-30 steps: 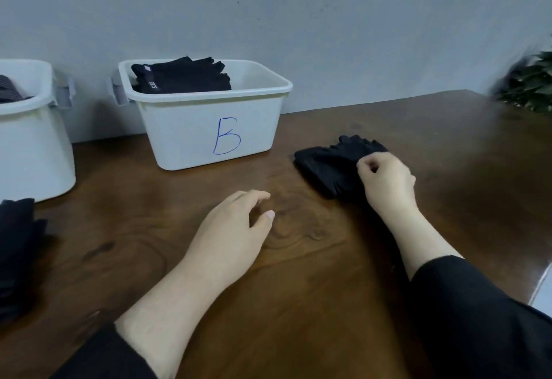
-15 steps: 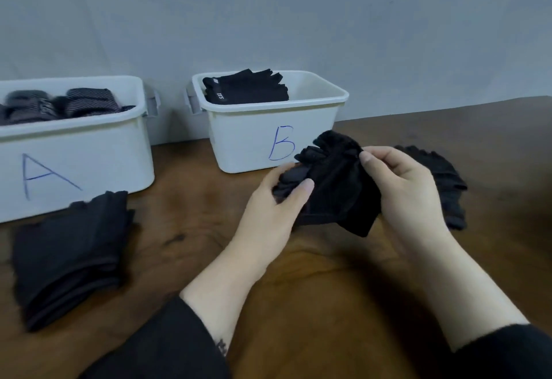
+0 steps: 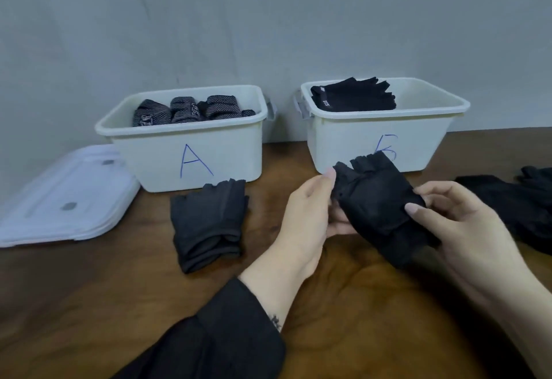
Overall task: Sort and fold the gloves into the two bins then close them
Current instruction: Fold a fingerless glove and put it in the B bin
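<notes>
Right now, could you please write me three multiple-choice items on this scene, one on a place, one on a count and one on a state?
1. Where do the lids lie?
A. On the bins
B. On the table, left of bin A
C. Behind bin B

2. How many white bins stand on the table?
A. One
B. Two
C. Three

3. What is the state of the glove in front of bin B?
A. Held by both hands
B. Lying flat on the table, untouched
C. Already in bin A

Answers:
1. B: the stacked lids rest on the table beside bin A, and both bins are open.
2. B: only bins A and B show.
3. A: the left hand and right hand each grip an edge of it.
</notes>
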`<state>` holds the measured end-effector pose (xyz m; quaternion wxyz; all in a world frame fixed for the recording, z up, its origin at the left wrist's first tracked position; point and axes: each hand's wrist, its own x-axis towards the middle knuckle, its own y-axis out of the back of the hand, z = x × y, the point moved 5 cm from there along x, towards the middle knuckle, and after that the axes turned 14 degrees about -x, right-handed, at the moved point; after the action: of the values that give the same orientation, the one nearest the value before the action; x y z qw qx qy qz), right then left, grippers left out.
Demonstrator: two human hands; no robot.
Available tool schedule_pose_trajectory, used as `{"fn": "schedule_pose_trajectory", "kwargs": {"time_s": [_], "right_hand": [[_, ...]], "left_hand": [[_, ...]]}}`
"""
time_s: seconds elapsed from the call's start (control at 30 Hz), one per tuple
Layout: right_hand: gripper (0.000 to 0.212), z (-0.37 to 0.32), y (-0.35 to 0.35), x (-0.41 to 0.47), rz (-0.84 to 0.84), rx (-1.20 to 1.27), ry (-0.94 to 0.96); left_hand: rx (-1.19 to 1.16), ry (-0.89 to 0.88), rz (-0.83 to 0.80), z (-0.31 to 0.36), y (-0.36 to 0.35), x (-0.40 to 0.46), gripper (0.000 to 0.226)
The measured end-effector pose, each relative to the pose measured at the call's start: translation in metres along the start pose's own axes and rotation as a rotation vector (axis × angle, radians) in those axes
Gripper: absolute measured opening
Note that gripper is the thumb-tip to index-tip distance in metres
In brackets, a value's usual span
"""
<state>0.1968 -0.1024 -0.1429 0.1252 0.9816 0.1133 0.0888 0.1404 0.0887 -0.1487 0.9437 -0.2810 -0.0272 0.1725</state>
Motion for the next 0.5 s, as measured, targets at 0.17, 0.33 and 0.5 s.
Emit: {"fn": "schedule_pose_trajectory", "kwargs": {"time_s": [0.17, 0.33, 0.5], "right_hand": [[0.006, 0.000, -0.037, 0.006, 0.012, -0.536, 0.048], [0.032, -0.013, -0.048, -0.005, 0.046, -0.932, 0.345], [0.060, -0.007, -0.074, -0.021, -0.493, -1.055, 0.458]], "left_hand": [[0.699, -0.517, 0.162, 0.047, 0.040, -0.025, 0.026], [1.227, -0.780, 0.017, 0.070, 0.071, -0.069, 0.022], [1.544, -0.588, 0.108, 0.089, 0.128, -0.076, 0.043]]}}
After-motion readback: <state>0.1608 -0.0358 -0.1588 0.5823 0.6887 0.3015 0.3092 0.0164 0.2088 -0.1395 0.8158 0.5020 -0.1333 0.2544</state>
